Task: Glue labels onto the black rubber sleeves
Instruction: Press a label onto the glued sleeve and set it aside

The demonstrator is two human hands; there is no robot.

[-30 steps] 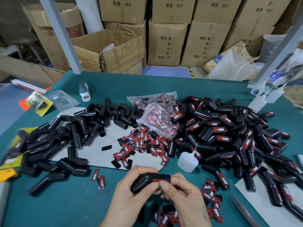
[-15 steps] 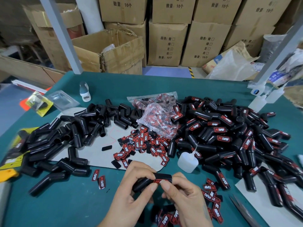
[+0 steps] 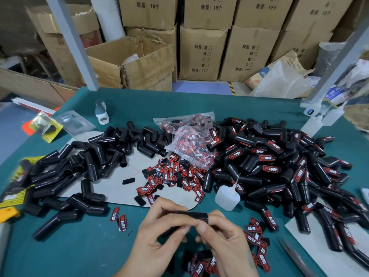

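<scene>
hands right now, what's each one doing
Left hand: fingers curled round the black rubber sleeve, holding it.
Right hand: gripping the same sleeve's other end, thumb pressing at its near side.

Bench (image 3: 83,254) teal; rubber sleeves (image 3: 261,176) black; labels (image 3: 171,172) red-and-black with white lettering; glue bottle (image 3: 226,198) translucent white; cartons (image 3: 201,52) brown.

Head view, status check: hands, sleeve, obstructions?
Both hands, left and right, grip one sleeve. Thumbs pressing its label. Glue bottle just beyond, nothing blocking.
</scene>
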